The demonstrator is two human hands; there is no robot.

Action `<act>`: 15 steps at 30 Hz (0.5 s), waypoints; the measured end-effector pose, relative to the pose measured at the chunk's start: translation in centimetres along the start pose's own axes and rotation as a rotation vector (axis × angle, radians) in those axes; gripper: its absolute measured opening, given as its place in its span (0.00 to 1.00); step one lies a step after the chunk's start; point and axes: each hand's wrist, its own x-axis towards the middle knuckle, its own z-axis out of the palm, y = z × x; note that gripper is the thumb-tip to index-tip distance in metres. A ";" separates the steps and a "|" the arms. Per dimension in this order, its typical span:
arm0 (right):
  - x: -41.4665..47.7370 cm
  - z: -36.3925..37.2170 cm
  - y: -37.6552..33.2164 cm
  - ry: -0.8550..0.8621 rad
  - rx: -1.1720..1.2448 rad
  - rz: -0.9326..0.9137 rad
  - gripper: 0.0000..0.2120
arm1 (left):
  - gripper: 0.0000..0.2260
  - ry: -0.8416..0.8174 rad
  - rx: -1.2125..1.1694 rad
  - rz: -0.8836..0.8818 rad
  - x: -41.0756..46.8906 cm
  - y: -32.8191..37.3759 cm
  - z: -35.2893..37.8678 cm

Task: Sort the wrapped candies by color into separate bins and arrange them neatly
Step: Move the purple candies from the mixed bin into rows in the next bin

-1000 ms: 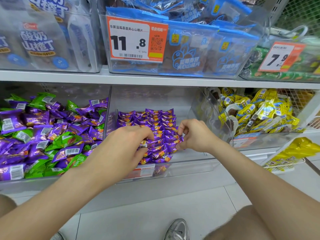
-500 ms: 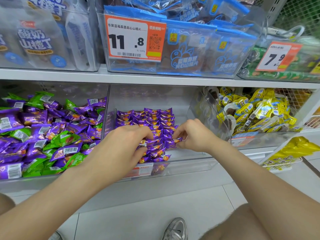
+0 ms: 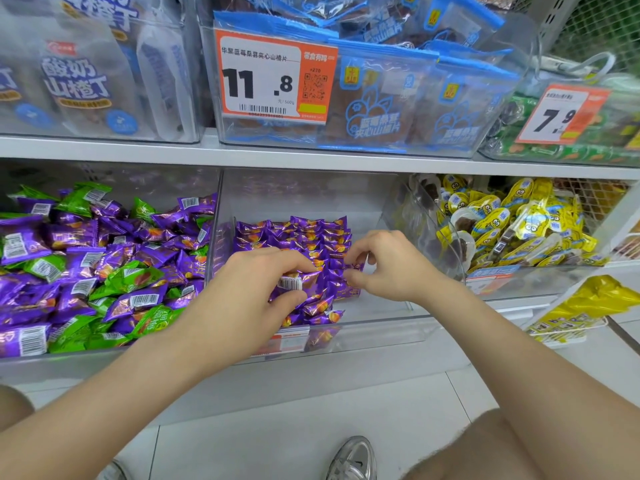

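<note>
Two hands stay over the middle bin (image 3: 374,313), almost where they were half a second ago. The left hand (image 3: 256,292) pinches a purple candy (image 3: 294,282) between thumb and curled fingers, with the barcode side up and the long axis about left to right. The right hand (image 3: 391,268) pinches a second purple candy (image 3: 355,266) at the right edge of the purple rows (image 3: 304,237), whose wrappers also lie left to right. The left bin (image 3: 145,181) holds mixed purple and green candies (image 3: 131,278).
</note>
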 end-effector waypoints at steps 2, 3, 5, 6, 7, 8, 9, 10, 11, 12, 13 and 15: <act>-0.8 -1.4 -2.1 0.069 0.384 0.064 0.09 | 0.14 0.024 -0.060 -0.003 0.0 0.3 0.0; -1.3 -2.2 -3.3 0.019 0.644 0.119 0.13 | 0.14 0.048 -0.088 0.004 0.0 0.4 0.0; -2.5 -3.4 -5.4 -0.199 0.953 0.154 0.17 | 0.14 0.101 -0.139 0.012 0.1 0.9 0.1; -3.1 -3.6 -6.1 -0.291 0.971 0.111 0.17 | 0.14 0.131 -0.155 0.017 0.1 1.2 0.2; -3.4 -3.6 -6.5 -0.345 0.974 0.061 0.14 | 0.14 0.166 -0.157 0.031 0.2 1.4 0.2; -3.6 -3.5 -6.6 -0.359 0.991 0.034 0.11 | 0.14 0.196 -0.147 0.047 0.2 1.6 0.3; -3.6 -3.4 -6.4 -0.342 1.018 0.040 0.10 | 0.15 0.209 -0.141 0.053 0.2 1.7 0.4; -3.5 -3.4 -6.1 -0.313 1.042 0.065 0.10 | 0.16 0.198 -0.157 0.042 0.2 1.9 0.5; -3.5 -3.4 -5.8 -0.283 1.045 0.087 0.11 | 0.17 0.163 -0.211 0.007 0.2 2.0 0.6; -3.5 -3.4 -5.4 -0.259 1.024 0.092 0.11 | 0.16 0.119 -0.299 -0.048 0.2 2.3 0.7; -3.6 -3.4 -5.2 -0.243 0.997 0.085 0.11 | 0.15 0.087 -0.400 -0.107 0.2 2.5 0.7; -3.8 -3.6 -4.9 -0.242 0.968 0.064 0.10 | 0.12 0.109 -0.525 -0.174 0.4 2.9 0.7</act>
